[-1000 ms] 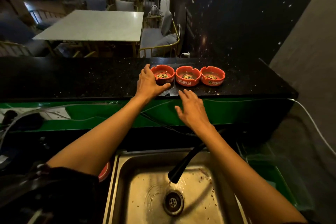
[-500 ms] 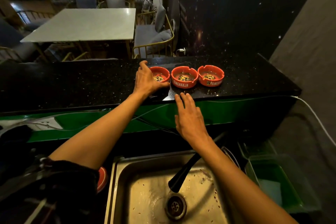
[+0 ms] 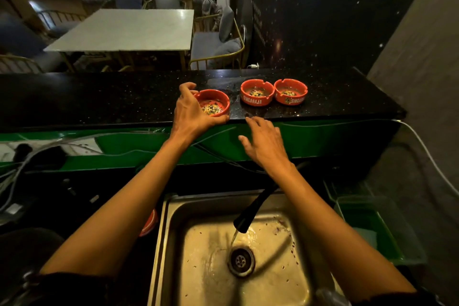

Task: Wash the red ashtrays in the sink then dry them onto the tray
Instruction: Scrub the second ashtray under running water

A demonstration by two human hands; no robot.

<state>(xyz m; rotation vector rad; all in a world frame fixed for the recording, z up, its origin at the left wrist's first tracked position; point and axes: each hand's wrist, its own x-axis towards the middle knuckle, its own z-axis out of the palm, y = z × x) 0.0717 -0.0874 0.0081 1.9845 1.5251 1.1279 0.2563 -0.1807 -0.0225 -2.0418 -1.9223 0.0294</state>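
Three red ashtrays holding ash stand on the black counter (image 3: 99, 97). My left hand (image 3: 191, 112) grips the left ashtray (image 3: 214, 104) at the counter's front edge, fingers curled round its rim. The middle ashtray (image 3: 257, 93) and the right ashtray (image 3: 290, 90) sit side by side further right. My right hand (image 3: 265, 144) hovers open below the counter edge, holding nothing. Underneath lies the steel sink (image 3: 173, 243), where a black tap (image 3: 250, 211) runs a thin stream of water near the drain (image 3: 241, 259).
A green plastic bin (image 3: 372, 226) stands right of the sink. Cables run along the green panel (image 3: 323, 136) under the counter. A red object (image 3: 150, 222) shows partly behind my left forearm. Tables and chairs lie beyond the counter.
My left hand has pulled the left ashtray away from the other two, toward the counter's front edge. My right hand stays open below the edge.
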